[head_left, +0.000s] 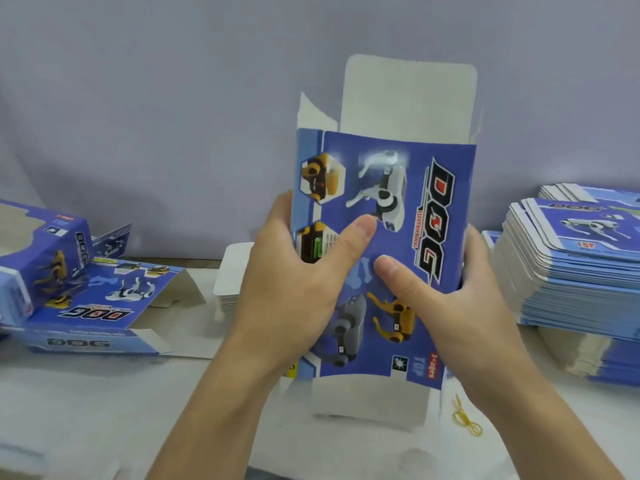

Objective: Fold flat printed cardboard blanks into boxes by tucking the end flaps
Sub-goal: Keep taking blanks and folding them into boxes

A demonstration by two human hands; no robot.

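Note:
A blue printed "DOG" cardboard blank [398, 188] stands upright in the middle, partly opened into a sleeve. Its white top flap [412, 98] and bottom flap [370, 400] stick out untucked. My left hand [298, 271] grips its left edge, thumb lying across the printed front. My right hand [460, 299] grips the right edge, thumb pressing the front near the middle. The fingers of both hands are hidden behind the cardboard.
A tall stack of flat blanks [575, 271] fills the right side. At the left lie folded and half-folded boxes [86, 292]. A small pile of white cards [232, 275] sits behind my left hand. Yellow rubber bands [465, 417] lie on the white table.

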